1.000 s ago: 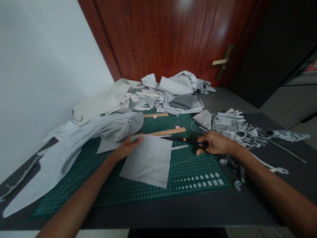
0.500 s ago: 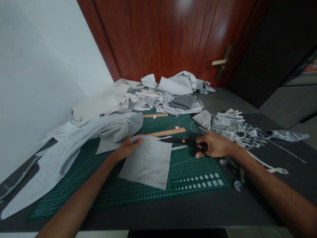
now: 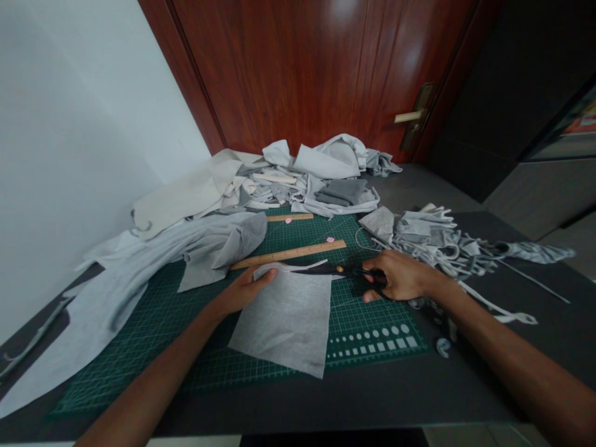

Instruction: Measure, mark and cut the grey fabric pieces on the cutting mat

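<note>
A grey piece of fabric hangs over the green cutting mat, its top left corner pinched by my left hand. My right hand is closed round the handles of black scissors, whose blades point left along the fabric's top edge. A narrow fabric strip curls up along that edge above the blades, still running back to my left fingers. Another pale strip partly shows behind the scissors.
Two wooden rulers, the nearer ruler and the farther ruler, lie on the mat with pink chalk pieces. Crumpled grey cloth lies left. Heaped fabric stands by the door; a scrap pile sits right.
The fabric has shifted slightly right and down with my left hand. The scissors blades reach farther along its top edge, and the strip above them now lifts away.
</note>
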Action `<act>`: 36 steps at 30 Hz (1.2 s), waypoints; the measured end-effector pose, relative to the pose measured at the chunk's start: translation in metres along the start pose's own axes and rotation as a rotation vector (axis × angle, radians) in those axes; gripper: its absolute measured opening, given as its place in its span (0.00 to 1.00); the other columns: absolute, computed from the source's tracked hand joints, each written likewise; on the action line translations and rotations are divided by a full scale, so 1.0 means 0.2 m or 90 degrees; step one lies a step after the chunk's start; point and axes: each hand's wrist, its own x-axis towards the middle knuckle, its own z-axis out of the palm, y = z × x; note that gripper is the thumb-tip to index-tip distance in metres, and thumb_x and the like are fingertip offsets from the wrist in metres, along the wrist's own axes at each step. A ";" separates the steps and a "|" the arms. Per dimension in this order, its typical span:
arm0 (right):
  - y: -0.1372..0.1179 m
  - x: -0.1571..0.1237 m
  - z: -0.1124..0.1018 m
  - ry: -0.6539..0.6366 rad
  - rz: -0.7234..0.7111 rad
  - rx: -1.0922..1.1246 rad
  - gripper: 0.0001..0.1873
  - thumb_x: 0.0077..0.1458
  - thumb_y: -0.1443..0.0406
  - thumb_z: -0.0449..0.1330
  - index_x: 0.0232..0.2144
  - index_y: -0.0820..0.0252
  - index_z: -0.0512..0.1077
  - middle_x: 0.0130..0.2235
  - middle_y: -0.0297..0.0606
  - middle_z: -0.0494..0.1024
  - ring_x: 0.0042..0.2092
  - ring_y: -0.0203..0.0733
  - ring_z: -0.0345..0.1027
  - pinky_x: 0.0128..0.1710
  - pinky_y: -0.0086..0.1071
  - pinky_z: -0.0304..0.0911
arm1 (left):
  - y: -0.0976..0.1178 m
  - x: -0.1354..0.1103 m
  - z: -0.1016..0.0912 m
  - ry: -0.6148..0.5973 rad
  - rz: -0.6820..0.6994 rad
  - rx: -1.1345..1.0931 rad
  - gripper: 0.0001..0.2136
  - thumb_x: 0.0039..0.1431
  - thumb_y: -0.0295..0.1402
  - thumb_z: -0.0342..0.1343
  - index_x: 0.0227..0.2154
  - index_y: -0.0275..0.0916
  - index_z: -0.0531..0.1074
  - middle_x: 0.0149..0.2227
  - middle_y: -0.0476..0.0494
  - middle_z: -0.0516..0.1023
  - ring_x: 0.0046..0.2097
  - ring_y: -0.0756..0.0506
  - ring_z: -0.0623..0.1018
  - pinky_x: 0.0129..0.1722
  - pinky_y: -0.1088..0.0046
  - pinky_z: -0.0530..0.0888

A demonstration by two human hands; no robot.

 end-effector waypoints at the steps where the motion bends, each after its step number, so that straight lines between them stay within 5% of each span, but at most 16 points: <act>1: 0.00 0.00 0.00 -0.003 -0.003 0.002 0.24 0.51 0.44 0.68 0.27 0.57 0.70 0.23 0.33 0.73 0.24 0.37 0.62 0.26 0.31 0.47 | 0.00 0.00 0.00 -0.006 -0.001 0.002 0.27 0.60 0.59 0.55 0.46 0.41 0.79 0.46 0.42 0.84 0.49 0.35 0.80 0.52 0.59 0.76; 21: -0.06 0.00 0.00 -0.016 -0.006 0.013 0.25 0.50 0.43 0.68 0.29 0.57 0.69 0.25 0.32 0.73 0.26 0.38 0.64 0.28 0.32 0.49 | -0.02 0.00 -0.01 0.034 0.032 0.058 0.27 0.60 0.58 0.55 0.50 0.42 0.79 0.52 0.41 0.82 0.57 0.33 0.77 0.62 0.57 0.71; 36: -0.04 0.00 0.01 0.002 0.000 -0.016 0.26 0.51 0.42 0.67 0.32 0.56 0.69 0.28 0.36 0.77 0.29 0.44 0.69 0.30 0.33 0.50 | -0.02 0.00 0.00 0.044 -0.016 -0.001 0.27 0.59 0.60 0.56 0.46 0.40 0.79 0.45 0.41 0.84 0.51 0.33 0.80 0.52 0.58 0.77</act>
